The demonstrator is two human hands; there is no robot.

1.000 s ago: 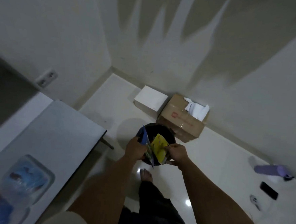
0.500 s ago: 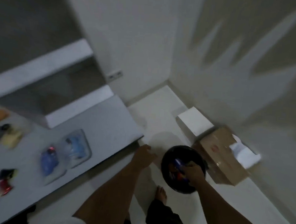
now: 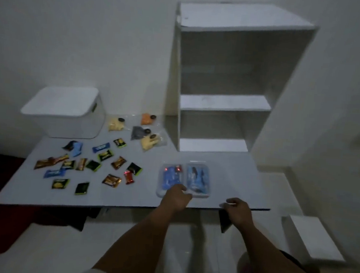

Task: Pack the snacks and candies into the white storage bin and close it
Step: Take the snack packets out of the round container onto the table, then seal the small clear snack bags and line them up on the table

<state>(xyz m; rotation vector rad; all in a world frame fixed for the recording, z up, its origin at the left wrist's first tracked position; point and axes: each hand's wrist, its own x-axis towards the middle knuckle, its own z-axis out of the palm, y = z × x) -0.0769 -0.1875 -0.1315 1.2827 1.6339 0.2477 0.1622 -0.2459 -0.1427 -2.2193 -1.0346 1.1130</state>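
Two clear plastic trays (image 3: 184,180), rounded at the corners and holding blue packets with a few red ones, lie side by side near the front edge of the flat grey table (image 3: 231,182). The left hand (image 3: 176,198) reaches over that edge with its fingers curled at the near rim of the left tray, touching or almost touching it; whether it grips the plastic I cannot tell. The right hand (image 3: 236,210) sits loosely clenched at the table's front edge, to the right of the trays, with something thin and pale showing at its fingertips, too small to identify. Small glossy foil-wrapped candies (image 3: 100,165), black, gold, blue, green and red, lie scattered flat over the left half of the table. Behind them rest four soft transparent snack pouches (image 3: 142,131) with yellow, orange and dark grey contents, each showing a small dark round spot. At the back left corner stands the white storage bin (image 3: 69,116), a smooth matt box with rounded corners, its lid seated on top. To the right of the pouches a white open-fronted shelf unit (image 3: 227,80) of flat boards rises from the tabletop against the wall. Pale glossy floor tiles (image 3: 199,244) show below the table.
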